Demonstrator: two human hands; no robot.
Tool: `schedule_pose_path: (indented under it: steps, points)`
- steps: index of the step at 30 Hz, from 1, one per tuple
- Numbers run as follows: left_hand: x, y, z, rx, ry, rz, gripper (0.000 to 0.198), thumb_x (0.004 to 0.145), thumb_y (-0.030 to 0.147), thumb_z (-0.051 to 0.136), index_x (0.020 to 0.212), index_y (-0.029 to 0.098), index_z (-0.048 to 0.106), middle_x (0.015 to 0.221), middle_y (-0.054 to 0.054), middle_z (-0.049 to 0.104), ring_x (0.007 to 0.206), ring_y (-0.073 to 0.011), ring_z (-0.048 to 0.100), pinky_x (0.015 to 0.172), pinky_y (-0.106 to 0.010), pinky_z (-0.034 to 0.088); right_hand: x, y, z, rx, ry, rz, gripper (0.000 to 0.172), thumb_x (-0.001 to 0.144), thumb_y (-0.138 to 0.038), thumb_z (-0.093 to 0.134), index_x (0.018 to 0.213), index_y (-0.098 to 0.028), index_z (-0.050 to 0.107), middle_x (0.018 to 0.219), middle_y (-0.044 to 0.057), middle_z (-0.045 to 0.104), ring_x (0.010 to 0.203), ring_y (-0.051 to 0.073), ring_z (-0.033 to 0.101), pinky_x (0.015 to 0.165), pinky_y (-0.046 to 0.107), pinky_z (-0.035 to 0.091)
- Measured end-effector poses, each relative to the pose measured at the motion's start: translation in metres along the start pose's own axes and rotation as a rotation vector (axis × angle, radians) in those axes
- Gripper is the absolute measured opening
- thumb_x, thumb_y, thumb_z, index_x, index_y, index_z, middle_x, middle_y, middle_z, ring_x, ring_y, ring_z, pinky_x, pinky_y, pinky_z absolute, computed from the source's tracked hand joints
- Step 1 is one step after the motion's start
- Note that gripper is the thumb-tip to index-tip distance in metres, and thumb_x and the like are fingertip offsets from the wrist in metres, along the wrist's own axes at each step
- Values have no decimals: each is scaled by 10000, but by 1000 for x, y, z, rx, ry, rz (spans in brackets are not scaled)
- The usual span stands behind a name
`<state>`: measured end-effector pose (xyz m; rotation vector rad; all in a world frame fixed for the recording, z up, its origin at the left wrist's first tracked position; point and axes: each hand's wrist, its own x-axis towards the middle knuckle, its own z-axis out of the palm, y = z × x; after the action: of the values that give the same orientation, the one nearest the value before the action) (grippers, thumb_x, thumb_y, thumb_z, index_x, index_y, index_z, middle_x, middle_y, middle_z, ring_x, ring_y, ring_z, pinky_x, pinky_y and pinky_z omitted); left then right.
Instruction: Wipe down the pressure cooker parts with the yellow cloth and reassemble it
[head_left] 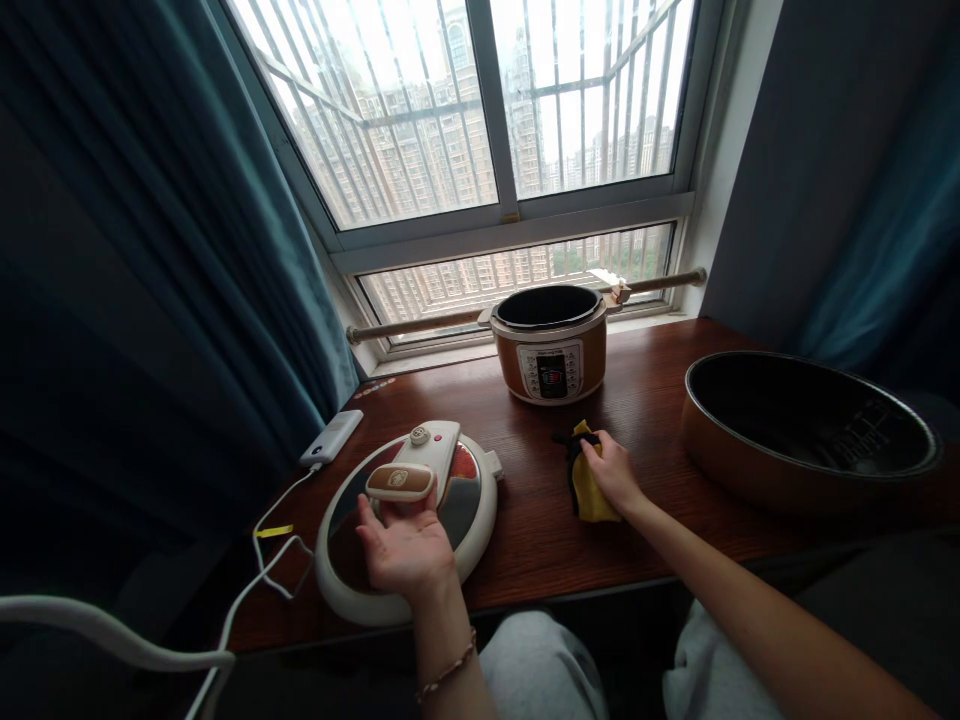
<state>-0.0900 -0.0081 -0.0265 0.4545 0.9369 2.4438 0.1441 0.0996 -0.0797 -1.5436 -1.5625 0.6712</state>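
Note:
A round white cooker lid [480, 505] lies flat on the dark wooden table [645, 400], its handle [401, 481] on top. My left hand [405, 545] is palm up with its fingers under and around that handle. To the right, my right hand [613, 472] rests on a yellow and black cloth [586, 490] lying on the table, fingers closed over it. Behind, near the window, stands an orange pressure cooker body [551, 345], open at the top, its control panel facing me.
A large dark inner pot [806, 430] sits at the table's right. A white power bank [331, 437] with a white cable [255, 580] lies at the left edge. A wooden rod [420, 326] runs along the window sill. Teal curtains hang on both sides.

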Motion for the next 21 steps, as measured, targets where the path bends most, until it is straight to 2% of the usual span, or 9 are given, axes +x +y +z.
schedule_pose_path:
  steps: [9,21]
  points:
    - [1,-4,-2,-61,13,-46,409,830,441,372,1218,324,424,1395,-28,346,1218,-274,445,884,-508,474,-1,-4,0,9,2,-12,254,831,-373,428,890,-166,563,873,96,658,797,213,611,680,274,394]
    - [7,-10,-9,-11,33,-66,471,795,472,390,1238,310,394,1385,-57,342,1247,-303,407,880,-541,464,1,-5,5,12,14,-19,249,835,-368,422,884,-167,561,857,93,657,784,211,610,674,273,397]
